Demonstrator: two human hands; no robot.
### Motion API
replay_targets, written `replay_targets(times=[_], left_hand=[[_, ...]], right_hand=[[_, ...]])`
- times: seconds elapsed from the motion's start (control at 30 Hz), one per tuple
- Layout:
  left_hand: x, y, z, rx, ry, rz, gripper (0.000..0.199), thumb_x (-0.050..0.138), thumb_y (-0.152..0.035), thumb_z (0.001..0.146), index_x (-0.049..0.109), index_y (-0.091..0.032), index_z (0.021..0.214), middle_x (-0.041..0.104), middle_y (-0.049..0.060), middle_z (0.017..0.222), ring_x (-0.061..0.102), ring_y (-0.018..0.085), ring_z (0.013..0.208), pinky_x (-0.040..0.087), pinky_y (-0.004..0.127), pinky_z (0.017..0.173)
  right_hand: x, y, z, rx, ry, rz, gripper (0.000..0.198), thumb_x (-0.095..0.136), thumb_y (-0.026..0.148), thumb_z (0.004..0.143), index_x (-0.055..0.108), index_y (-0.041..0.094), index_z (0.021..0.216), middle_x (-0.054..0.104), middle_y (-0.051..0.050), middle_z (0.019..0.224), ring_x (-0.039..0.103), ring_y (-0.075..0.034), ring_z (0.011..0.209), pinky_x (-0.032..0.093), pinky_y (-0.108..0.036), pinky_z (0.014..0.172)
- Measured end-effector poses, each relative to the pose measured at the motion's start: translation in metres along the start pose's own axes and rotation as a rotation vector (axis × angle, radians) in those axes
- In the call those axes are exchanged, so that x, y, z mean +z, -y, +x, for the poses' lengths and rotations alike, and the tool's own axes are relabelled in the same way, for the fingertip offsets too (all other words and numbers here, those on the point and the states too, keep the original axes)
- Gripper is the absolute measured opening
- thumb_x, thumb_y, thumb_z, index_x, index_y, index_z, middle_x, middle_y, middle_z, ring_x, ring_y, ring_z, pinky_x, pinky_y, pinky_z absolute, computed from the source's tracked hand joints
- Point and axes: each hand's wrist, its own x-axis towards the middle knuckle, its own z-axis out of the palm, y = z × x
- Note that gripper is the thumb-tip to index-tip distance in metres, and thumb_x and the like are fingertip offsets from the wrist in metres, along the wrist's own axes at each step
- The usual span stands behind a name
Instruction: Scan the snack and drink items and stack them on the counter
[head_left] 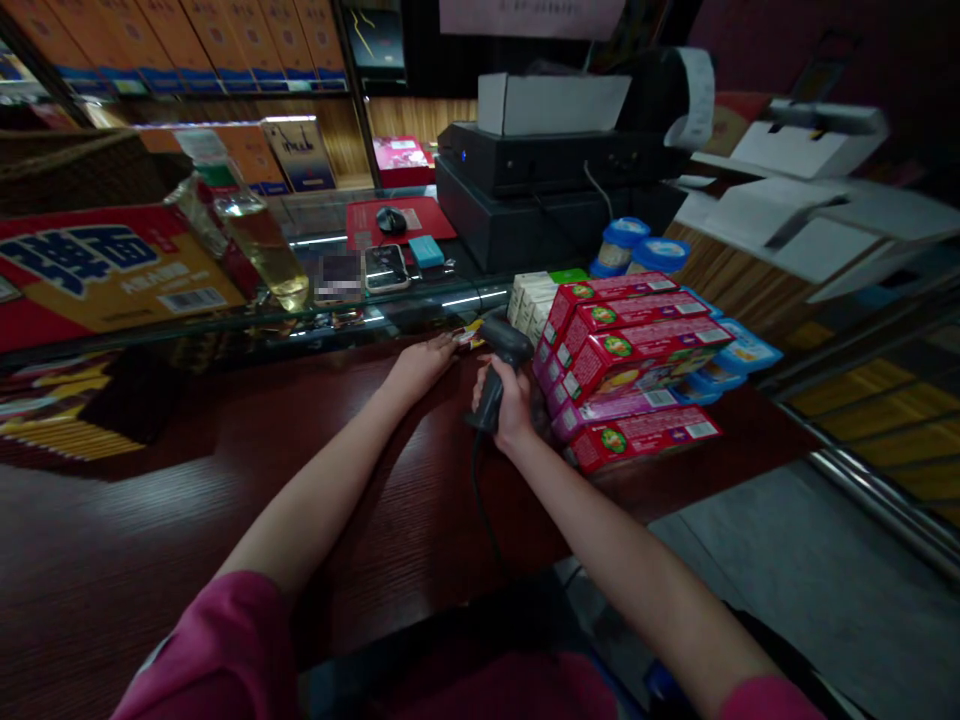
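My right hand (507, 402) is wrapped around the handle of a dark barcode scanner (505, 343), and its cable hangs down over the front of the table. The scanner's head is tilted toward a slim yellow-and-red packet (470, 336) on the table. At that packet's left end, the fingers of my left hand (424, 364) hold it low against the dark red tabletop (360, 540). Part of the packet is hidden by the fingers and the scanner. Just right of the scanner stands a stack of red and pink boxes (637, 350).
Small pale cartons (529, 303) and blue-lidded tubs (658, 254) flank the stack. Behind are phones (386, 267), a mouse (391, 220) and a black register unit (517, 200). At left are an oil-coloured bottle (262, 245), a red-orange carton (112, 270) and yellow stick packets (67, 410).
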Motion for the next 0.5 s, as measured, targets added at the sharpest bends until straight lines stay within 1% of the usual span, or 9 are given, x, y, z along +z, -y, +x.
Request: replay_targets(times=[0.07, 0.1, 0.13, 0.2, 0.27, 0.37, 0.43, 0.5], left_hand=[[-0.015, 0.005, -0.027, -0.016, -0.048, 0.017, 0.039, 0.057, -0.026, 0.099, 0.066, -0.022, 0.137, 0.071, 0.013, 0.135, 0.071, 0.029, 0.119, 0.056, 0.038, 0.101], [-0.023, 0.011, -0.043, -0.048, -0.091, 0.007, 0.038, 0.056, -0.029, 0.100, 0.068, -0.022, 0.135, 0.073, 0.012, 0.130, 0.074, 0.028, 0.113, 0.057, 0.036, 0.097], [-0.032, 0.018, -0.060, -0.098, -0.146, -0.017, 0.036, 0.055, -0.032, 0.100, 0.070, -0.023, 0.132, 0.076, 0.011, 0.125, 0.076, 0.026, 0.107, 0.058, 0.035, 0.095], [-0.048, 0.036, -0.095, -0.250, -0.281, -0.105, 0.034, 0.055, -0.038, 0.100, 0.075, -0.024, 0.124, 0.079, 0.008, 0.116, 0.077, 0.025, 0.099, 0.058, 0.033, 0.090], [-0.064, 0.057, -0.130, -0.436, -0.382, -0.274, 0.035, 0.057, -0.045, 0.097, 0.078, -0.022, 0.114, 0.081, 0.008, 0.108, 0.077, 0.026, 0.096, 0.059, 0.034, 0.087], [-0.084, 0.082, -0.175, -0.674, -0.431, -0.663, 0.048, 0.066, -0.058, 0.088, 0.079, -0.017, 0.108, 0.081, 0.011, 0.104, 0.077, 0.028, 0.090, 0.061, 0.037, 0.080], [-0.094, 0.093, -0.195, -0.759, -0.472, -0.878, 0.056, 0.072, -0.063, 0.080, 0.079, -0.016, 0.109, 0.080, 0.013, 0.108, 0.077, 0.028, 0.090, 0.062, 0.038, 0.078], [-0.100, 0.100, -0.207, -0.798, -0.551, -0.954, 0.058, 0.076, -0.063, 0.077, 0.079, -0.015, 0.110, 0.080, 0.013, 0.110, 0.076, 0.027, 0.091, 0.062, 0.037, 0.078]], right_hand=[[-0.001, 0.004, -0.009, 0.045, 0.078, 0.013, 0.038, 0.077, 0.048, 0.072, 0.058, 0.021, 0.092, 0.054, 0.007, 0.062, 0.046, -0.008, 0.042, 0.037, -0.020, 0.035], [0.000, 0.006, -0.014, 0.071, 0.133, 0.012, 0.037, 0.077, 0.047, 0.073, 0.059, 0.021, 0.093, 0.054, 0.007, 0.062, 0.046, -0.008, 0.042, 0.037, -0.020, 0.035], [0.001, 0.006, -0.019, 0.098, 0.193, 0.004, 0.037, 0.076, 0.047, 0.074, 0.060, 0.021, 0.093, 0.054, 0.007, 0.062, 0.045, -0.008, 0.041, 0.037, -0.020, 0.034], [0.006, 0.001, -0.028, 0.152, 0.312, -0.030, 0.035, 0.076, 0.046, 0.075, 0.061, 0.020, 0.094, 0.054, 0.007, 0.063, 0.045, -0.008, 0.041, 0.037, -0.020, 0.033], [0.017, -0.008, -0.036, 0.219, 0.410, -0.075, 0.035, 0.077, 0.047, 0.075, 0.062, 0.020, 0.093, 0.056, 0.006, 0.064, 0.046, -0.009, 0.040, 0.037, -0.020, 0.032], [0.042, -0.030, -0.046, 0.343, 0.528, -0.180, 0.037, 0.078, 0.048, 0.075, 0.062, 0.020, 0.092, 0.058, 0.006, 0.063, 0.047, -0.009, 0.039, 0.039, -0.020, 0.032], [0.064, -0.047, -0.050, 0.402, 0.612, -0.265, 0.037, 0.079, 0.049, 0.075, 0.062, 0.019, 0.090, 0.059, 0.005, 0.062, 0.048, -0.009, 0.038, 0.039, -0.021, 0.031], [0.087, -0.065, -0.053, 0.414, 0.695, -0.324, 0.037, 0.078, 0.050, 0.075, 0.063, 0.019, 0.088, 0.060, 0.004, 0.061, 0.048, -0.010, 0.037, 0.039, -0.021, 0.030]])
